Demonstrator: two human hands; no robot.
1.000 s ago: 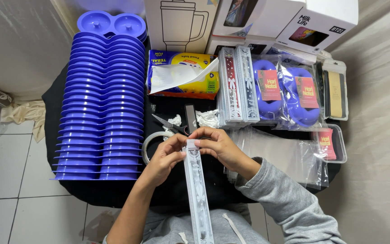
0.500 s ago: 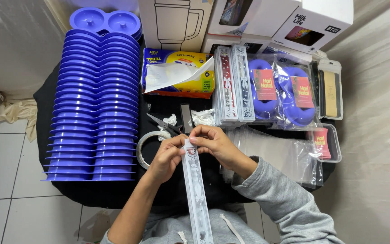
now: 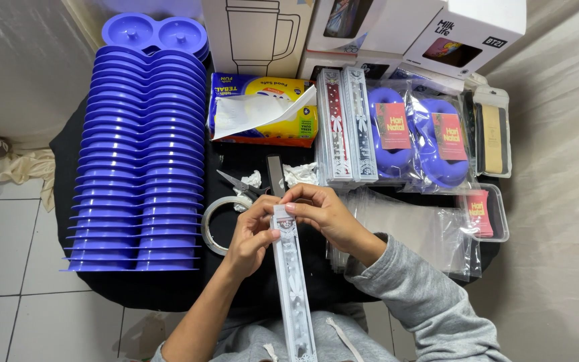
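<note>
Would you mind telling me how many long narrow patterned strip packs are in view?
3: one strip pack held by both hands; two side by side beside the tissue pack.

Bright, even overhead light, sharp focus (soft shadows, slight edge distortion).

left hand point(image 3: 252, 234) and right hand point(image 3: 326, 211) raised close together at centre, fingertips pinched and nearly touching, left forearm bare, right forearm grey-sleeved, wrists angled inward

Grey hoodie, white drawstrings; right sleeve point(image 3: 430, 302) long; left forearm point(image 3: 202, 322) bare
</note>
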